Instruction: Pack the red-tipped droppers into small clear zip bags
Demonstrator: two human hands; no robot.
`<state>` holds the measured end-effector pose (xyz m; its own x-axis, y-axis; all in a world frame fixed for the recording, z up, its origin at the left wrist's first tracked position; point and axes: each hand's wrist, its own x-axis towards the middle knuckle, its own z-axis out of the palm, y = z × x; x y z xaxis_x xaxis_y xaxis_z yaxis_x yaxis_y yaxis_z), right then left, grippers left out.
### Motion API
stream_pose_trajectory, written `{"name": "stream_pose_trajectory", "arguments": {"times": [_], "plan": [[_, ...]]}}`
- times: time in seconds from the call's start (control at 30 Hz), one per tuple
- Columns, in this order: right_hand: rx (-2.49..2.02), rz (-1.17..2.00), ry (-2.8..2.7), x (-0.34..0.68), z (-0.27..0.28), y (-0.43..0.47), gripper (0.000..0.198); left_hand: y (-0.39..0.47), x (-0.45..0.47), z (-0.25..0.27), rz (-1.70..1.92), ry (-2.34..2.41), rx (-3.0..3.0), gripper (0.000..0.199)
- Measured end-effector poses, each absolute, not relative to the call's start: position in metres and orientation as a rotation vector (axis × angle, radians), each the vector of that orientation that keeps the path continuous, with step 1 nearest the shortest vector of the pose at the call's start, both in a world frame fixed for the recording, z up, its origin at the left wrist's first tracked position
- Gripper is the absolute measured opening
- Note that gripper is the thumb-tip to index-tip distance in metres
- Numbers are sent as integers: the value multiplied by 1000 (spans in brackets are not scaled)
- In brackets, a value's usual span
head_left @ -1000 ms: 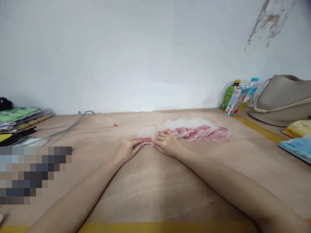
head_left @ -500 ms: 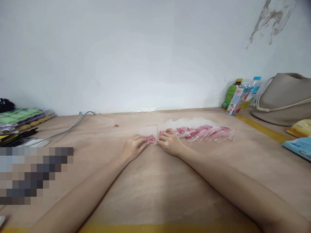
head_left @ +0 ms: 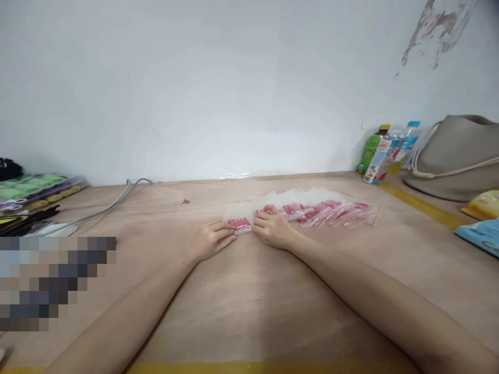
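A small clear zip bag (head_left: 239, 223) with several red pieces in a row lies flat on the table. My left hand (head_left: 213, 240) is closed at its lower left corner, fingertips and thumb close together on the edge. Just to its right, my right hand (head_left: 274, 228) is closed over a second zip bag (head_left: 259, 206), its fingers bent and covering most of it. More zip bags with red pieces (head_left: 327, 208) fan out in an overlapping row beyond my right hand. What the red pieces are is too small to tell.
Bottles (head_left: 376, 156) and a grey-beige bag (head_left: 454, 156) stand at the back right, near blue and yellow packets (head_left: 479, 234). Green packs (head_left: 39, 184) and a grey cable (head_left: 113, 205) lie at the left. Yellow tape (head_left: 417, 202) crosses the wooden table.
My left hand has slid slightly left along the left zip bag, so more of its red pieces show. My right hand stays nearly in place.
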<state>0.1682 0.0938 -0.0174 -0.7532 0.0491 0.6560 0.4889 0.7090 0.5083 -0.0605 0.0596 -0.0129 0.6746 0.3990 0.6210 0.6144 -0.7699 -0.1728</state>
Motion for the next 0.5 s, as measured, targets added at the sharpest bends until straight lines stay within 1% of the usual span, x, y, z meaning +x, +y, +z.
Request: {"name": "stream_pose_trajectory", "arguments": {"times": [0.1, 0.2, 0.5], "plan": [[-477, -852, -2281, 168, -19, 94, 24, 61, -46, -14, -884, -832, -2484, 14], [-505, -781, -2269, 167, -21, 93, 22, 63, -32, -16, -920, -837, -2461, 11], [-543, -642, -2265, 164, -22, 91, 20, 67, -27, -18, -848, -784, -2447, 13]]}}
